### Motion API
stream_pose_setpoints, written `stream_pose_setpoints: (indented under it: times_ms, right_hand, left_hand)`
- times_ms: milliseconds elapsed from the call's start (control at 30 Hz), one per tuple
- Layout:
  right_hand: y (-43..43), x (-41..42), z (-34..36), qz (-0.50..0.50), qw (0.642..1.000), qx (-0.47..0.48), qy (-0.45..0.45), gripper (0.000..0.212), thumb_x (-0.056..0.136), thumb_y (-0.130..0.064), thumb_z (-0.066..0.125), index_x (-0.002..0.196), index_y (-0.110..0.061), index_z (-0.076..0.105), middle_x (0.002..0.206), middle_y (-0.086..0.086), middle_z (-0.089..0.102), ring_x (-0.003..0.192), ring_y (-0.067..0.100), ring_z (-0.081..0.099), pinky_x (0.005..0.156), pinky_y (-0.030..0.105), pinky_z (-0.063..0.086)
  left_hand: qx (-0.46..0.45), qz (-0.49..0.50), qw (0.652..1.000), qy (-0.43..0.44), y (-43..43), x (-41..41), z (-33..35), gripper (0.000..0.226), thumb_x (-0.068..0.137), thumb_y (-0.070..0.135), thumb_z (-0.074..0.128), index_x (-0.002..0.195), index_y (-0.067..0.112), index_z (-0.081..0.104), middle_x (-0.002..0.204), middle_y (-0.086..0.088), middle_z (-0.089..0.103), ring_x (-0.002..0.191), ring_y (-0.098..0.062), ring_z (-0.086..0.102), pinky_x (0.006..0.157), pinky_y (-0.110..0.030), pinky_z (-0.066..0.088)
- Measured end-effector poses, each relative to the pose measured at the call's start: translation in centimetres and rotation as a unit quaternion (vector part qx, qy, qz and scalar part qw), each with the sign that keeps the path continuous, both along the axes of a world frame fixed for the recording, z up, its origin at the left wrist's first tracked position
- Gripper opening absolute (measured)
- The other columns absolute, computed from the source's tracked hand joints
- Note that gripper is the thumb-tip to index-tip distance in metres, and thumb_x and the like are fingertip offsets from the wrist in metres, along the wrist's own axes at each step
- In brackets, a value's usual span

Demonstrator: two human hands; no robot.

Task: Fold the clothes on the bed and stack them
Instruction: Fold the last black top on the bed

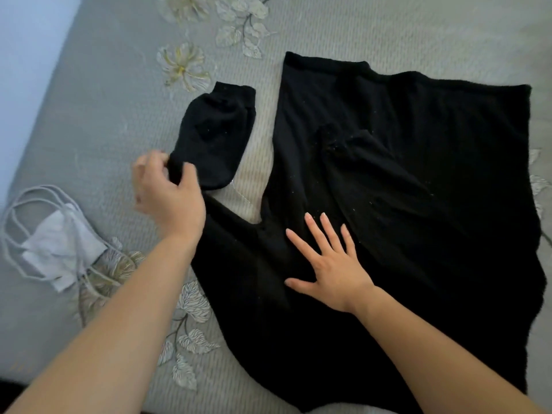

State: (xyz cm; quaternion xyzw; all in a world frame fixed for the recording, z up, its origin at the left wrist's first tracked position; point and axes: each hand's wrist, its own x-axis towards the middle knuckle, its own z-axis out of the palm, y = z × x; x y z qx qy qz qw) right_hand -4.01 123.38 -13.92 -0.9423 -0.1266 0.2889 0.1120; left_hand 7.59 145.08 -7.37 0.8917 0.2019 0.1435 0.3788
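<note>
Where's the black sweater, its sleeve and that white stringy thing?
sweater [418, 189]: head view, the middle of its body.
sleeve [215, 135]: head view, the wide part below the cuff.
white stringy thing [59, 243]: head view, its flat cloth part.

Bed [388, 31], grey quilted floral cover: black garment [418, 204] spread centre-right; white corded pouch [59, 246] near left edge.
</note>
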Motion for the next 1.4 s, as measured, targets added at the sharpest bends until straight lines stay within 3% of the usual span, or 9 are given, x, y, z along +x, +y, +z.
stream_pose_setpoints:
  times_ms: [133,300,600,833,1067,1167,1233,1333,1400]
  right_hand:
    - [0.1,0.1,0.1,-0.011,1.000,0.005,0.012,0.085,0.080,-0.077,0.028,0.140,-0.048,-0.024,0.146,-0.008,-0.042,0.132,0.016,-0.045,0.109,0.042,-0.027]
    - [0.1,0.1,-0.2,-0.013,1.000,-0.003,0.011,0.087,0.077,-0.079,0.025,0.143,-0.044,-0.021,0.144,-0.010,-0.044,0.132,0.015,-0.045,0.110,0.043,-0.026]
    - [0.1,0.2,0.1,-0.018,1.000,0.000,0.025,0.085,0.081,-0.078,0.031,0.139,-0.048,-0.024,0.139,-0.013,-0.048,0.133,0.015,-0.044,0.109,0.041,-0.027]
    - [0.2,0.8,1.4,-0.008,0.999,0.000,0.041,0.088,0.084,-0.072,0.040,0.145,-0.047,-0.018,0.142,-0.008,-0.041,0.137,0.019,-0.037,0.114,0.044,-0.018]
    - [0.2,1.0,3.1,-0.061,0.993,0.093,-0.035,0.069,0.093,-0.044,0.051,0.152,-0.030,0.017,0.161,-0.001,0.001,0.148,0.015,-0.008,0.120,0.033,-0.002]
    - [-0.5,0.5,3.9,-0.283,0.922,0.238,-0.115,0.045,0.092,-0.027,0.059,0.135,-0.018,0.051,0.142,-0.002,0.048,0.132,0.010,0.042,0.109,0.019,0.029]
    - [-1.7,0.4,4.4,-0.491,0.796,0.344,-0.086,0.025,0.093,-0.018,0.057,0.117,-0.019,0.062,0.119,0.001,0.064,0.108,0.011,0.060,0.094,0.019,0.045]
    - [-5.1,0.3,5.0,-0.704,0.563,0.432,-0.029,0.024,0.095,-0.011,0.043,0.110,-0.013,0.062,0.109,0.013,0.068,0.096,0.022,0.068,0.082,0.030,0.053]
    - [-7.4,-0.4,4.9,-0.750,0.495,0.438,0.010,0.035,0.094,-0.010,0.040,0.125,-0.005,0.054,0.113,0.015,0.065,0.098,0.024,0.066,0.080,0.029,0.053]
  left_hand:
    - [0.046,-0.260,0.954,0.139,-2.0,-0.7,-1.3,0.014,0.087,0.046,0.059,0.094,0.034,0.063,0.138,0.018,0.040,0.140,-0.013,0.019,0.113,-0.042,0.012]
    - [-0.167,-0.001,0.952,0.255,-1.0,0.7,-3.2,0.063,0.088,0.046,0.059,0.140,0.019,0.035,0.145,-0.007,0.035,0.126,-0.023,0.042,0.093,-0.031,0.038]
    - [-0.385,-0.009,0.788,0.480,-0.2,2.5,-1.8,0.037,0.076,0.034,0.075,0.102,0.008,0.068,0.099,-0.010,0.072,0.091,-0.024,0.067,0.087,-0.036,0.053]
    - [-0.539,0.239,0.803,0.087,8.1,0.8,1.7,0.017,0.077,0.028,0.064,0.090,0.019,0.069,0.084,0.001,0.075,0.079,-0.016,0.072,0.064,-0.027,0.056]
    - [-0.173,0.149,0.962,-0.152,3.1,-2.1,6.3,0.014,0.079,0.017,0.061,0.084,0.022,0.049,0.080,0.013,0.052,0.069,0.004,0.048,0.074,-0.018,0.045]
    - [-0.080,-0.024,0.988,-0.126,-2.5,-4.4,5.7,0.018,0.084,0.014,0.063,0.100,0.008,0.056,0.092,0.003,0.059,0.080,-0.003,0.053,0.078,-0.015,0.045]
    - [-0.018,-0.216,0.975,-0.056,-7.0,-6.8,4.2,0.024,0.083,0.017,0.066,0.104,0.009,0.056,0.122,-0.009,0.060,0.109,-0.017,0.055,0.093,-0.026,0.044]
    - [0.096,-0.473,0.860,0.166,-11.4,-11.1,1.5,0.054,0.086,0.024,0.060,0.136,0.023,0.040,0.160,-0.001,0.013,0.146,-0.024,0.011,0.116,-0.041,0.022]
    - [0.175,-0.509,0.790,0.294,-11.7,-13.3,-0.6,0.069,0.090,0.022,0.054,0.149,0.029,0.018,0.160,0.002,-0.007,0.147,-0.025,-0.008,0.119,-0.047,0.009]
